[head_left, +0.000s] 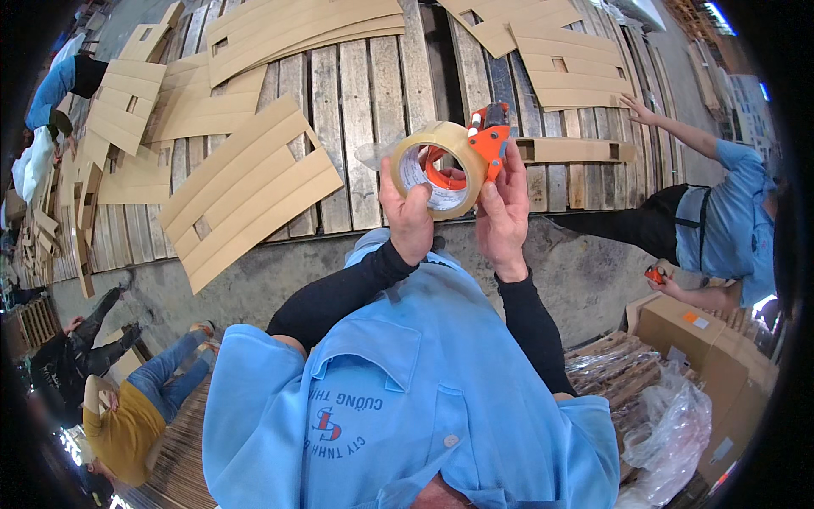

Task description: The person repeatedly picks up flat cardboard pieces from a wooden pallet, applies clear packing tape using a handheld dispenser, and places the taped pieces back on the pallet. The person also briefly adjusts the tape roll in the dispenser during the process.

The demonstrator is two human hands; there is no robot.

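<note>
A wide roll of clear packing tape (444,137) sits on an orange tape dispenser (490,146), held up in front of me over the edge of a slatted wooden platform. My left hand (408,218) grips the roll's left side, thumb at its lower rim. On the other side, my right hand (507,208) is closed around the dispenser, its thumb near the roll's lower right edge. A strip of loose clear tape (370,154) sticks out to the left of the roll. Below and left of my hands lies a flat slotted cardboard sheet (252,193).
More cardboard sheets (305,30) cover the wooden platform (332,110). A narrow cardboard piece (577,151) lies right of my hands. At right, a co-worker in blue (733,216) reaches over the platform, another dispenser (655,274) in one hand. Cartons (691,335) stand at lower right.
</note>
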